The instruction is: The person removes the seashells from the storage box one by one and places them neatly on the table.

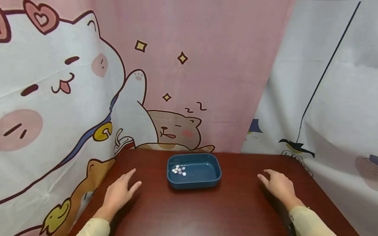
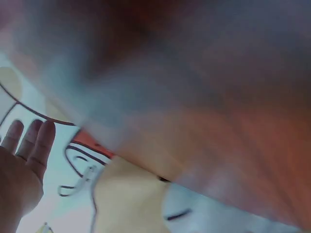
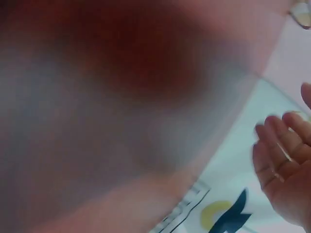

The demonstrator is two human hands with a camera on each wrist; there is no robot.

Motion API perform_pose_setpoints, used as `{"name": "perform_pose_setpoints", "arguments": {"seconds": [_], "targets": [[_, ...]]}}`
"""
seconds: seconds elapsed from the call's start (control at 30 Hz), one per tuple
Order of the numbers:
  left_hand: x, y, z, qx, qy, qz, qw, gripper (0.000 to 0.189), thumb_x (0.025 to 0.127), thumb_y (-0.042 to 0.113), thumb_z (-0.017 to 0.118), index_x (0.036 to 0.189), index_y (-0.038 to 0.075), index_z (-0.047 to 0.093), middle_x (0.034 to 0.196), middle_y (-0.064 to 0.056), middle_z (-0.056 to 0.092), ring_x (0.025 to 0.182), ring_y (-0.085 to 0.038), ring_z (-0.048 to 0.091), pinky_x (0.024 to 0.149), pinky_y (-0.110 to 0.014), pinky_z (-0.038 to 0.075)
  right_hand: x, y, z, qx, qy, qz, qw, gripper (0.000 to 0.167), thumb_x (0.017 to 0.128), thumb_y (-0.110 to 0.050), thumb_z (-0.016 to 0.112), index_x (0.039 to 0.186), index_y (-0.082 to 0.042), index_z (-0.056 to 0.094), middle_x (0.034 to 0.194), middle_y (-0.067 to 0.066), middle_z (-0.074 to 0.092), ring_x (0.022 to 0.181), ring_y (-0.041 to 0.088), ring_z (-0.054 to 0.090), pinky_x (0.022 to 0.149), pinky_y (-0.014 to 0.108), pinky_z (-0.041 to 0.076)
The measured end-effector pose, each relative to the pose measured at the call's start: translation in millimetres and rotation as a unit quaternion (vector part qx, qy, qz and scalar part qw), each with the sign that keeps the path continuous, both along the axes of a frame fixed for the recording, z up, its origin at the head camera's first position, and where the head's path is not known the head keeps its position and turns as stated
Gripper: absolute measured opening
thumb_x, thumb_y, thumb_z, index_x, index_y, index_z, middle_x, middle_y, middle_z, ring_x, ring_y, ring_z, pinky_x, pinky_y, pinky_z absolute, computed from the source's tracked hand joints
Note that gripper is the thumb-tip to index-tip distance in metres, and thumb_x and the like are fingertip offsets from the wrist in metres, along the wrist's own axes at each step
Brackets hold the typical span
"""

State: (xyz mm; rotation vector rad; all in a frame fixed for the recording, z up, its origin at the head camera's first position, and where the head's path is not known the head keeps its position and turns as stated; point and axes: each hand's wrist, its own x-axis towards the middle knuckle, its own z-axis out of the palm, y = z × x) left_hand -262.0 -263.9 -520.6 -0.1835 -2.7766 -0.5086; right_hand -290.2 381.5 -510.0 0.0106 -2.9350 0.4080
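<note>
A dark blue rectangular tray (image 1: 203, 184) sits toward the back of the table, between the two hands. At its left end lies a small heap of pale, roundish pieces (image 1: 178, 170), too small to make out their kind. My left hand (image 1: 118, 193), left of the tray, has its fingers extended and thumb apart, and holds nothing. Over the right part of the table my right hand (image 1: 279, 186) has relaxed fingers pointing toward the tray, also holding nothing. Fingers of the left hand (image 2: 24, 170) and the right hand (image 3: 286, 170) show at the edges of the wrist views.
The reddish-brown table (image 1: 195, 213) has a glossy top. Behind it hangs a pink and white curtain (image 1: 224, 65) with cartoon animals, reaching down to the table's back edge. Cream sleeves (image 1: 310, 221) cover the forearms.
</note>
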Motion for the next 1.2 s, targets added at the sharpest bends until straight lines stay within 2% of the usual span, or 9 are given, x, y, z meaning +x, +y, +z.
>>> {"name": "perform_pose_setpoints", "arguments": {"seconds": [0.07, 0.13, 0.33, 0.53, 0.7, 0.87, 0.93, 1.0, 1.2], "targets": [[-3.6, 11.4, 2.7, 0.009, 0.014, 0.002, 0.9999, 0.065, 0.1, 0.048, 0.073, 0.154, 0.016, 0.057, 0.14, -0.018, 0.071, 0.123, -0.039, 0.071, 0.095, -0.063, 0.058, -5.1, -14.6, 5.2, -0.031, 0.033, 0.006, 0.999, 0.053, 0.105, -0.047, 0.067, 0.134, -0.004, 0.071, 0.129, 0.026, 0.074, 0.113, 0.05, 0.071, 0.084, 0.067, 0.057], [-7.8, 26.6, 5.6, 0.026, 0.012, -0.005, 0.9996, 0.064, 0.1, 0.048, 0.074, 0.153, 0.017, 0.059, 0.14, -0.015, 0.071, 0.124, -0.037, 0.071, 0.097, -0.062, 0.058, -11.8, -34.5, 10.1, -0.06, 0.06, 0.024, 0.9961, 0.041, 0.105, -0.04, 0.068, 0.129, -0.006, 0.074, 0.124, 0.022, 0.077, 0.11, 0.047, 0.073, 0.086, 0.065, 0.057], [-21.8, 80.1, 12.7, 0.068, -0.031, -0.034, 0.9967, 0.08, 0.098, 0.057, 0.072, 0.164, 0.021, 0.045, 0.16, -0.012, 0.057, 0.145, -0.036, 0.058, 0.112, -0.062, 0.051, -37.3, -114.0, 21.1, -0.11, 0.099, 0.094, 0.9844, 0.04, 0.103, -0.033, 0.072, 0.135, -0.009, 0.072, 0.127, 0.014, 0.078, 0.114, 0.038, 0.074, 0.096, 0.059, 0.059], [-31.2, 111.9, 9.2, 0.095, -0.04, -0.048, 0.9935, 0.082, 0.098, 0.055, 0.072, 0.165, 0.018, 0.042, 0.167, -0.012, 0.049, 0.151, -0.036, 0.051, 0.116, -0.061, 0.048, -58.2, -178.8, 17.9, -0.143, 0.051, 0.143, 0.9781, 0.05, 0.102, -0.035, 0.074, 0.146, -0.012, 0.065, 0.133, 0.012, 0.075, 0.112, 0.031, 0.073, 0.096, 0.054, 0.059], [-33.0, 123.9, 0.2, 0.105, -0.051, -0.054, 0.9917, 0.08, 0.1, 0.054, 0.071, 0.164, 0.015, 0.045, 0.165, -0.013, 0.05, 0.15, -0.036, 0.053, 0.116, -0.06, 0.048, -63.9, -204.7, 9.5, -0.149, 0.007, 0.125, 0.9809, 0.055, 0.102, -0.037, 0.074, 0.151, -0.016, 0.062, 0.139, 0.011, 0.073, 0.123, 0.034, 0.071, 0.102, 0.058, 0.057], [-34.0, 128.2, -2.2, 0.111, -0.055, -0.057, 0.9907, 0.082, 0.1, 0.059, 0.068, 0.162, 0.011, 0.046, 0.165, -0.013, 0.05, 0.15, -0.036, 0.052, 0.117, -0.061, 0.047, -64.5, -219.9, 8.2, -0.067, 0.013, 0.099, 0.9927, 0.058, 0.099, -0.038, 0.078, 0.149, -0.012, 0.062, 0.138, 0.011, 0.074, 0.12, 0.033, 0.072, 0.101, 0.057, 0.058], [-34.3, 128.3, -1.8, 0.111, -0.062, -0.051, 0.9906, 0.084, 0.1, 0.061, 0.066, 0.163, 0.01, 0.046, 0.165, -0.014, 0.051, 0.15, -0.037, 0.053, 0.117, -0.061, 0.047, -66.1, -227.0, 9.7, -0.028, 0.015, 0.108, 0.9937, 0.06, 0.097, -0.039, 0.079, 0.147, -0.01, 0.063, 0.14, 0.012, 0.073, 0.123, 0.034, 0.071, 0.104, 0.057, 0.056], [-33.9, 128.3, -0.5, 0.113, -0.075, -0.046, 0.9897, 0.086, 0.1, 0.063, 0.065, 0.164, 0.009, 0.044, 0.163, -0.016, 0.052, 0.149, -0.038, 0.054, 0.116, -0.062, 0.047, -68.0, -235.0, 10.8, -0.012, 0.005, 0.125, 0.9921, 0.061, 0.096, -0.041, 0.08, 0.146, -0.01, 0.064, 0.142, 0.012, 0.071, 0.127, 0.034, 0.069, 0.109, 0.057, 0.053], [-32.2, 133.8, 1.8, 0.114, -0.136, -0.052, 0.9828, 0.092, 0.101, 0.067, 0.061, 0.168, 0.011, 0.034, 0.16, -0.021, 0.055, 0.141, -0.043, 0.059, 0.112, -0.064, 0.05, -76.7, -254.5, 7.8, -0.089, -0.088, 0.17, 0.9775, 0.063, 0.095, -0.04, 0.082, 0.147, -0.01, 0.063, 0.139, 0.014, 0.072, 0.129, 0.032, 0.068, 0.112, 0.056, 0.053]]}}
